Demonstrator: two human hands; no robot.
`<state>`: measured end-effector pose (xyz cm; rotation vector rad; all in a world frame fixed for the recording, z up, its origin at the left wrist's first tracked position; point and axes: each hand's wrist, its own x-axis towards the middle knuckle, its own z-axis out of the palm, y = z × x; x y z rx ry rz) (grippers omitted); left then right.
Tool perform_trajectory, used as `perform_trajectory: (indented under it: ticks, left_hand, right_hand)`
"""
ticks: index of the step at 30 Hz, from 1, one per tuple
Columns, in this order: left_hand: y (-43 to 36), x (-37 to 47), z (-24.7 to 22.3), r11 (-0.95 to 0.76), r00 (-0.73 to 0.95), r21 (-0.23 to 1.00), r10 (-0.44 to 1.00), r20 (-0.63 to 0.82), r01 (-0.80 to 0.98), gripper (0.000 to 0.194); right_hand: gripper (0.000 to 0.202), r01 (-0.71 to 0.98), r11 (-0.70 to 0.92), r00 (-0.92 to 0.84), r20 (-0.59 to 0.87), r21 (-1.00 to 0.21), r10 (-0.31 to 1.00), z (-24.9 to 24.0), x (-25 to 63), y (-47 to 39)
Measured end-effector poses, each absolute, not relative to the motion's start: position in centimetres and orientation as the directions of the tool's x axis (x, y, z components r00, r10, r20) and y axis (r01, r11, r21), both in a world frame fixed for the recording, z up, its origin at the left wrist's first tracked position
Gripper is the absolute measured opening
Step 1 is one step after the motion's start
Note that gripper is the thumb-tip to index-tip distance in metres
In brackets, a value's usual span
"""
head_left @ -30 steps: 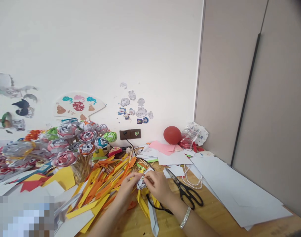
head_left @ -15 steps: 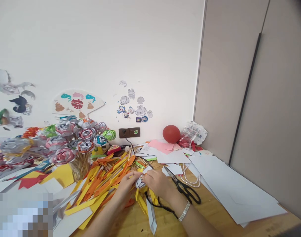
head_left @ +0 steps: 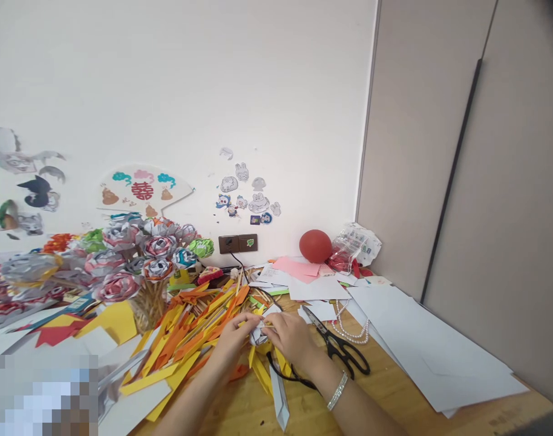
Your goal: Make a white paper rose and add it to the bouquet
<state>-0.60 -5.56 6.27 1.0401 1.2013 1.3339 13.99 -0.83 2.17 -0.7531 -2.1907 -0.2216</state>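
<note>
My left hand (head_left: 241, 330) and my right hand (head_left: 291, 339) meet over the table, fingers pinched close together around a small white paper flower (head_left: 258, 336). Much of the flower is hidden behind the fingers. Below it, yellow paper strips (head_left: 261, 372) and a folded white paper strip (head_left: 280, 399) lie on the wood. A black cord (head_left: 285, 376) passes under my right wrist. To the right of that hand, black-handled scissors (head_left: 337, 345) rest with their blades partly apart. Left of my hands spreads a heap of folded orange and yellow strips (head_left: 186, 333).
Paper roses (head_left: 161, 246) stand bunched at the left. A red balloon (head_left: 315, 246) and a plastic bag (head_left: 351, 248) sit against the wall. Large white sheets (head_left: 422, 345) cover the right side, beside a pearl string (head_left: 353, 336). A socket (head_left: 238, 243) is on the wall.
Both hands stay at the same spot with the paper flower. The fingers of my right hand have shifted slightly at the flower.
</note>
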Motion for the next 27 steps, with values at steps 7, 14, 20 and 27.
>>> perform_trajectory:
  ticks: [7,14,20,27]
  left_hand:
    - [-5.67,-0.55,6.27,-0.001,-0.115,0.988,0.993,-0.017,-0.156,0.027]
    - [-5.93,-0.22,6.67,0.011,-0.149,0.991,0.988,-0.031,-0.13,0.028]
    - [-5.47,-0.6,6.12,-0.01,-0.159,0.995,0.987,-0.006,-0.104,0.026]
    - [-5.28,-0.66,5.77,-0.009,-0.128,0.991,0.992,-0.009,-0.133,0.026]
  right_hand:
    - [0.017,0.611,0.792,-0.457,0.82,0.007,0.345,2.54,14.12,-1.43]
    - [0.019,0.556,0.829,-0.503,0.816,0.053,0.285,2.05,13.95,-1.2]
    - [0.022,0.564,0.823,-0.503,0.818,0.066,0.28,2.06,13.84,-1.14]
    - [0.024,0.577,0.807,-0.541,0.799,0.125,0.263,2.0,13.76,-1.06]
